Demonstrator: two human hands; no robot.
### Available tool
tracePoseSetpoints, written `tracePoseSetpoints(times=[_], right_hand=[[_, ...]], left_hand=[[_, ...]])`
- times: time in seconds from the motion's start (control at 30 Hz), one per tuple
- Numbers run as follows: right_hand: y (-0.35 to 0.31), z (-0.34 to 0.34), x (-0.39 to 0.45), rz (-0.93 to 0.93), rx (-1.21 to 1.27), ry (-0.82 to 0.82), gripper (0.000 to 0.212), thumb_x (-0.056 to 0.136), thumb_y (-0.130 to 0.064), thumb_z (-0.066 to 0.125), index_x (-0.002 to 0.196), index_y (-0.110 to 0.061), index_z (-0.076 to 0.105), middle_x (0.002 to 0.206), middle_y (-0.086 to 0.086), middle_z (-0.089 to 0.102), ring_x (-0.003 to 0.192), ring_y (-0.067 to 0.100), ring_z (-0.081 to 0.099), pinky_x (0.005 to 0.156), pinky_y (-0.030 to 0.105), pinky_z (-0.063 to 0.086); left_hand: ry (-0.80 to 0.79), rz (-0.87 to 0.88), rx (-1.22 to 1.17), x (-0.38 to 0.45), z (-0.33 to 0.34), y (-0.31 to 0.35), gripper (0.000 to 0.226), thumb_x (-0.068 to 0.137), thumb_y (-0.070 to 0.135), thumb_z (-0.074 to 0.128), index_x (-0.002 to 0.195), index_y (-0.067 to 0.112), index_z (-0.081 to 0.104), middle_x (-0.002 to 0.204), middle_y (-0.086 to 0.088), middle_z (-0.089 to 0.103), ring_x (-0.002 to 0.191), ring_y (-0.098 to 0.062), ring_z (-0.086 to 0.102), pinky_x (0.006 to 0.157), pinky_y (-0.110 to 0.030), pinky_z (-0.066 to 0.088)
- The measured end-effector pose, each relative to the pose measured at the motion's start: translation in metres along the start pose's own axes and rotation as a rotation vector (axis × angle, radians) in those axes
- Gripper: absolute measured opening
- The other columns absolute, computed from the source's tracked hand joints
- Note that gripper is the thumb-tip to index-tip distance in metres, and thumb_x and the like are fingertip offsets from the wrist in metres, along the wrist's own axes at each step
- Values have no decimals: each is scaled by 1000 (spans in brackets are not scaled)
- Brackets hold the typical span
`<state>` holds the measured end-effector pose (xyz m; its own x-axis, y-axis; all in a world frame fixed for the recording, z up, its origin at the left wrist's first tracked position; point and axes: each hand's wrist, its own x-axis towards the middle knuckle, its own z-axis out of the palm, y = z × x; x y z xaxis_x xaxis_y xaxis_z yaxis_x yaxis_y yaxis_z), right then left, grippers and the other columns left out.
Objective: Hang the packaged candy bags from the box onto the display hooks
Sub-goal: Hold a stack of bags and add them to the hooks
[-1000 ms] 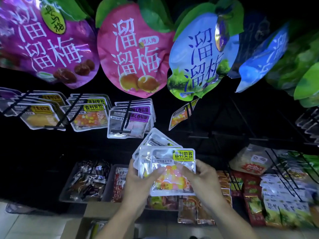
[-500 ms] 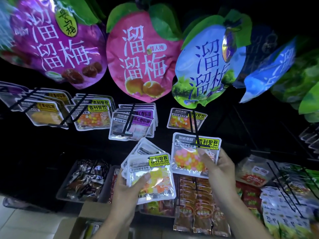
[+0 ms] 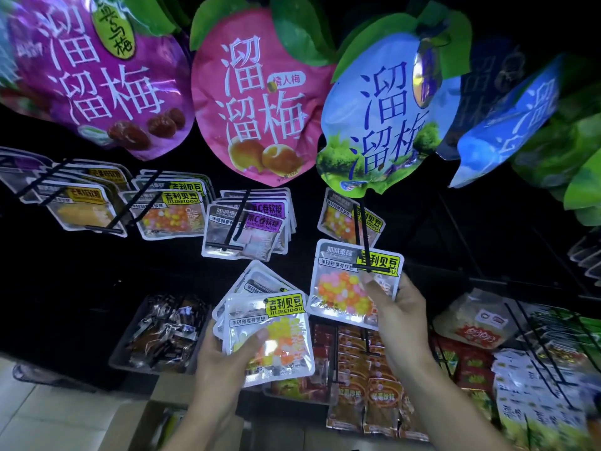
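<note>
**Key relation.** Your right hand holds 1 bag up at the hook. The hook's crossbar lies across the bag's yellow label, just above your fingertips, and its 2 black prongs run up and away from your fingers toward the 1 bag already hanging. The held bag's long axis runs roughly along the prongs, top edge farthest from your fingers. Whether the prongs have passed through the hang hole cannot be told; the crossbar covers that spot. Judged from this, the coming move is a push up and back along the prongs, away from your wrist.

**Right fingers.** Clamped on the bag's lower right part, thumb on the front face, the other fingers hidden behind.

**Left hand**. Lower and to the left of your right hand. Fingers clamped on a fanned stack of the same bags, thumb on the front of the top one. The exact count is unclear. The right hand is the nearer to the hook.

**Bag, appearance.** Flat silver foil pouch, glossy. Grey panel at top left, yellow label with black characters at top right, clear window showing small orange, yellow and pink candies. Thin and flexible by its look, so likely to bend if pushed from 1 corner.

**Box**. Brown cardboard, open, below your left wrist at the bottom edge.
</note>
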<state>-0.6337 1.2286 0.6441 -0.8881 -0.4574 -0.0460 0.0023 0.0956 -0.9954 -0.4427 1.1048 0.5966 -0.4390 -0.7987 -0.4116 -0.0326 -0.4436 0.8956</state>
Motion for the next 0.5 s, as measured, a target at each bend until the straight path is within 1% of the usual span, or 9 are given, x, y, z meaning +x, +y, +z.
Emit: tracePoseSetpoints(times=[0.07, 0.1, 0.17, 0.2, 0.3, 0.37, 0.43, 0.5], right_hand=[[2, 0, 6, 0, -14, 12, 20, 96, -25, 71, 115, -33, 71, 113, -11, 76, 110, 11, 71, 104, 51, 52], [2, 1, 11, -1, -21, 19, 19, 97, -21, 70, 112, -32, 71, 110, -10, 76, 106, 11, 72, 102, 51, 54], [2, 4, 25, 4, -36, 45, 18, 97, -12, 68, 104, -28, 72, 103, -8, 77, 99, 13, 73, 98, 49, 56], [2, 6, 34, 11, -41, 64, 16, 97, -12, 68, 100, -27, 72, 100, -7, 77, 97, 14, 73, 97, 48, 57], [4, 11, 61, 19, -21, 85, 4, 97, -25, 70, 99, -27, 73, 100, -6, 77, 98, 14, 72, 97, 43, 56], [7, 14, 78, 29, -5, 81, 10, 97, -30, 71, 102, -21, 73, 100, -3, 77, 95, 13, 74, 92, 39, 58], [10, 16, 91, 43, 1, 80, 17, 96, -31, 72, 104, -17, 74, 100, -1, 78, 91, 12, 75, 85, 35, 57], [13, 18, 100, 71, 4, 74, 21, 94, -36, 74, 104, -17, 74, 100, -1, 78, 94, 15, 75, 86, 34, 57]], left_hand=[[18, -15, -1, 0, -3, -2, 72, 61, 33, 89, 128, 33, 63, 115, 3, 77, 110, -30, 71, 103, -60, 52], [19, -17, -5, 0, -4, -3, 68, 64, 29, 89, 127, 32, 64, 114, 2, 77, 109, -30, 72, 101, -60, 53], [14, -5, 2, 1, -5, -5, 60, 73, 19, 87, 127, 30, 64, 113, 1, 78, 107, -29, 73, 100, -56, 55], [10, 4, 8, 2, -5, -5, 56, 77, 15, 85, 126, 29, 64, 111, 2, 78, 106, -28, 73, 97, -52, 56], [1, 25, 8, 2, -5, -6, 49, 82, 8, 81, 122, 29, 64, 102, 5, 79, 96, -22, 76, 76, -32, 59], [-3, 37, 10, 1, -4, -4, 47, 82, 7, 80, 119, 30, 64, 100, 6, 79, 84, -14, 77, 66, -23, 58], [-15, 60, 9, 0, -1, -1, 45, 83, 6, 79, 116, 33, 64, 99, 8, 79, 79, -10, 77, 63, -21, 57], [-29, 80, 12, -1, 1, 1, 47, 84, 6, 79, 112, 39, 62, 94, 20, 78, 81, -8, 77, 67, -23, 56]])
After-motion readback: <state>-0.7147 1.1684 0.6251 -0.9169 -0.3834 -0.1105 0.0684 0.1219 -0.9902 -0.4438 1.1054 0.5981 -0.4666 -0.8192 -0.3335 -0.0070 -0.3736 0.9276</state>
